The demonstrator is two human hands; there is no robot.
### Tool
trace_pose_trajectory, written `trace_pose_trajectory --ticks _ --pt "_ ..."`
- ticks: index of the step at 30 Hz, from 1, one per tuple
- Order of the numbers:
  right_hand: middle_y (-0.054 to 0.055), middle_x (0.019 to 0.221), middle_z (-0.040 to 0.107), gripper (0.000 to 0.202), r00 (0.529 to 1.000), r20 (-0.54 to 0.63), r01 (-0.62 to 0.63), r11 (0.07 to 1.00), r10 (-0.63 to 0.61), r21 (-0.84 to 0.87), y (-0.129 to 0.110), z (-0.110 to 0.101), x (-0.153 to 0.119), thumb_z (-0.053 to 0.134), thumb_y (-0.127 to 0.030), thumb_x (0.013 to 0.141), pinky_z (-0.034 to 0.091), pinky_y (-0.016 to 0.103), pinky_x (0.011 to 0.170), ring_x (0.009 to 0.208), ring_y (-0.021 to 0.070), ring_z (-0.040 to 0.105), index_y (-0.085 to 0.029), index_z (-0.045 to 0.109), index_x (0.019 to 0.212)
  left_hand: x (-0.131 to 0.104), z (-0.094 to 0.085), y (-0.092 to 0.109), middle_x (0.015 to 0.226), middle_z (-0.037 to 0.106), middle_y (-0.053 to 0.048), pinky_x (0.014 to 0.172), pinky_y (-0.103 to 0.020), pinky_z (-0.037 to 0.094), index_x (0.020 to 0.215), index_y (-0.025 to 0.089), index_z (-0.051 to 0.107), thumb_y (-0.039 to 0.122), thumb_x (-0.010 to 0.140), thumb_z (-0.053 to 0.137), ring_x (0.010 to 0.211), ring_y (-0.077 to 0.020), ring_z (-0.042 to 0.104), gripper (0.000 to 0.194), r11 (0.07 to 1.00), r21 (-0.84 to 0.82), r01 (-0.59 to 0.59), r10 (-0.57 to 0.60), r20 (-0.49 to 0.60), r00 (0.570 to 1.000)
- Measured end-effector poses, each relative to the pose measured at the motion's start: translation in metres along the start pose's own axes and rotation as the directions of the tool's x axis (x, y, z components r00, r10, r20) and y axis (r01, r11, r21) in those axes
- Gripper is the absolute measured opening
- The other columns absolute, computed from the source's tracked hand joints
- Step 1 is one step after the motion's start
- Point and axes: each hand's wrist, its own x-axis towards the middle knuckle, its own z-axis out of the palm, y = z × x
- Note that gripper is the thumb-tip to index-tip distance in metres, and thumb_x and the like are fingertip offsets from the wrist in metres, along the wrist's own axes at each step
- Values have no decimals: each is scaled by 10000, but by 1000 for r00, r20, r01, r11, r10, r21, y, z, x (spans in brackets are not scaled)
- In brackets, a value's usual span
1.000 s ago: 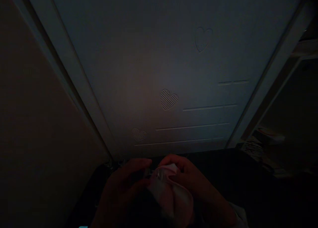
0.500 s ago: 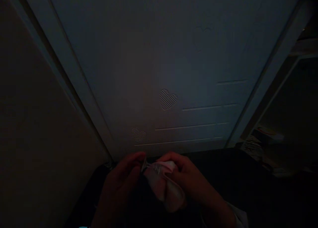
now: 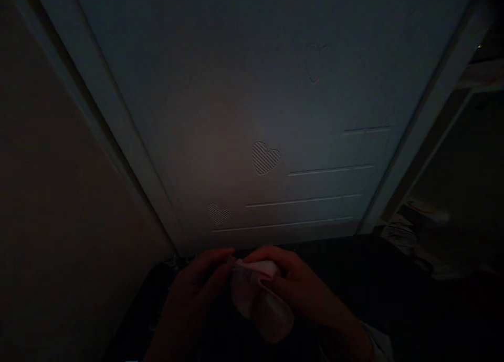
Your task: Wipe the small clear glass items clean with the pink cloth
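Reader: What stands at the far left?
Technician: A brown wall [image 3: 59, 194]. Beside it, a pale panel [image 3: 220, 99] spans the middle, with grooved lines and three heart outlines.
Reader: What is the state of the left hand [image 3: 192, 286]?
Technician: Its thumb and fingers are bent toward a small clear piece [image 3: 239, 265] at the upper left end of the pink cloth [image 3: 275, 314]. Whether they grip the piece cannot be told in the dim light.
Reader: Where is the cloth?
Technician: Between the two hands, below the panel. Its upper part is bunched; its lower part hangs in a rounded fold.
Reader: And the right hand [image 3: 291, 272]?
Technician: It grasps the cloth's upper right part between thumb and fingers. A light sleeve [image 3: 378, 341] covers the forearm at lower right.
Reader: What lies farther right?
Technician: A dark surface [image 3: 346, 267] extends under the hands, and a stack of items [image 3: 421, 236], too dim to identify, sits beyond the panel.
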Motion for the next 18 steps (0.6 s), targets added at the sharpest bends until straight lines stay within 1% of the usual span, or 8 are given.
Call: trace_pose_trajectory --ticks 3,7,11,15,18 --pt "23 881 665 251 1000 9 -11 1000 11 19 -2 0 0 693 -298 777 450 268 666 768 171 584 -196 715 1005 -2 0 1 943 838 -27 838 -335 585 908 276 815 372 792 691 896 -253 763 195 1000 -7 -24 24 15 1000" --pt "-9 795 603 237 1000 21 -21 998 19 64 -2 1 0 707 -319 760 403 241 596 674 139 522 -193 686 959 -1 -1 -1 958 837 -32 869 -348 578 929 281 818 367 805 686 918 -256 759 200 1000 -14 -25 25 32 999" --pt "-29 729 569 229 1000 -21 -17 999 18 49 -1 2 0 714 -343 751 388 240 572 623 128 486 -192 674 918 0 0 -1 963 836 -30 862 -334 583 931 280 817 376 795 704 927 -251 760 202 998 -55 5 -3 45 999" --pt "-24 732 598 204 998 -60 3 1000 -3 1 -1 3 0 714 -323 760 412 242 590 633 130 511 -188 689 910 -2 3 -3 949 834 -33 844 -318 586 921 266 809 407 782 723 915 -244 762 216 995 -98 34 -33 10 999" --pt "-22 728 609 219 997 -71 -22 1000 23 11 -3 5 0 722 -340 762 424 237 571 619 127 521 -186 693 915 -4 4 -4 971 826 -29 864 -308 579 1051 258 771 392 822 706 944 -229 759 273 985 -161 57 -52 32 998"
